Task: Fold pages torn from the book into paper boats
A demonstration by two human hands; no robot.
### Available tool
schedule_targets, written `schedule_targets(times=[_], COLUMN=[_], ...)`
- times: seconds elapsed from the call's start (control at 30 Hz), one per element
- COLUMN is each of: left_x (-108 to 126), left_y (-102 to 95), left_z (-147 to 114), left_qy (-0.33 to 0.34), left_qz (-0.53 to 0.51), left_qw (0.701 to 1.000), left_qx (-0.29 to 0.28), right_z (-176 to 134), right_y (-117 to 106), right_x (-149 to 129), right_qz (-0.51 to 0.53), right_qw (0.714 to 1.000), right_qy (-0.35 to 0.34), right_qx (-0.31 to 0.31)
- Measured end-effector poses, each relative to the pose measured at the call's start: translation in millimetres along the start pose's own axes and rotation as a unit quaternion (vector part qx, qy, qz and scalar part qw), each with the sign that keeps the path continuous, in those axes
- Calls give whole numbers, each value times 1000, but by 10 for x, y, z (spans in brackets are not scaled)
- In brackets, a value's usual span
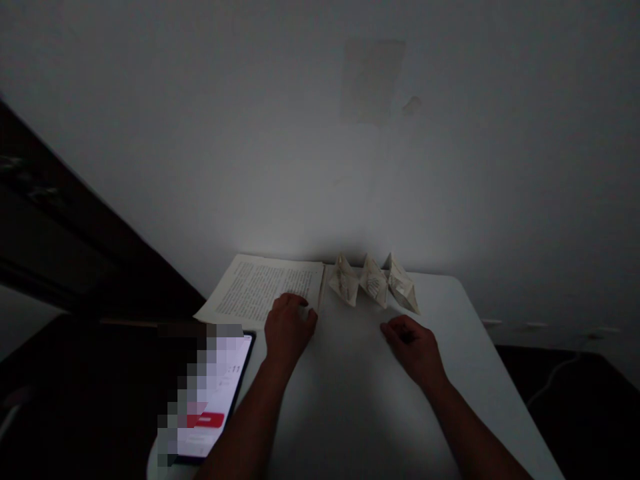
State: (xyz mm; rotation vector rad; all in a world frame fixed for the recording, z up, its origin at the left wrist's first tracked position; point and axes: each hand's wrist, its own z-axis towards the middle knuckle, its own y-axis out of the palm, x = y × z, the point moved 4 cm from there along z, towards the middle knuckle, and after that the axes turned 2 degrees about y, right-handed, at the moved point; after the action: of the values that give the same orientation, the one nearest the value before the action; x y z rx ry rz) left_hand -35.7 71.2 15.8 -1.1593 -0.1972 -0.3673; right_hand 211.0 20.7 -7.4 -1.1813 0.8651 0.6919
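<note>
My left hand (289,328) is over the lower right part of a stack of printed pages (250,293). Its fingers are bent but apart from the thumb, with nothing between them; whether the fingertips touch the paper I cannot tell. My right hand (417,350) hovers low over the white table (345,413), fingers curled in and thumb close to the index finger. No object shows in it. Just beyond it, near the wall, stand three folded paper boats in a row: a left one (344,283), a middle one (374,283) and a right one (401,287).
A phone (217,400) with a lit, partly blurred screen lies at the table's left edge, beside my left forearm. Behind the table rises a grey wall (280,167). A dark door frame (100,200) is at the left, and a white cable (555,377) hangs at the right.
</note>
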Motion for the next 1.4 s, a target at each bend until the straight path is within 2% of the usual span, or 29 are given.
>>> schedule_targets(times=[0.17,0.33,0.43,0.53,0.63,0.83,1.0,1.23,1.4], left_x=[45,-23,-97,-140,-135,-150,-180,-261,-249], left_y=[-98,-250,-306,-332,-342,-361,-406,-439,-459], left_z=[33,-4,-94,-196,-277,-342,-305,-185,-127], left_qy=[-1,-29,-38,-60,-62,-37,21,72,115], left_qz=[-61,-120,-136,-147,-158,-151,-86,-27,-17], left_qw=[998,991,989,986,984,987,996,991,980], left_qx=[29,44,46,49,50,47,16,-105,-163], right_z=[-54,-163,-181,-110,-18,72,102,150,180], right_y=[143,422,612,810,1031,1171,1162,1132,1115], right_x=[-190,-515,-718,-926,-1053,-1116,-1137,-1219,-1244], right_qz=[-79,-132,-152,-212,-322,-363,-381,-387,-385], right_qw=[990,948,924,903,854,818,811,810,817], right_qy=[-79,-228,-288,-320,-331,-342,-332,-325,-320], right_qx=[-85,-176,-200,-193,-242,-286,-295,-296,-286])
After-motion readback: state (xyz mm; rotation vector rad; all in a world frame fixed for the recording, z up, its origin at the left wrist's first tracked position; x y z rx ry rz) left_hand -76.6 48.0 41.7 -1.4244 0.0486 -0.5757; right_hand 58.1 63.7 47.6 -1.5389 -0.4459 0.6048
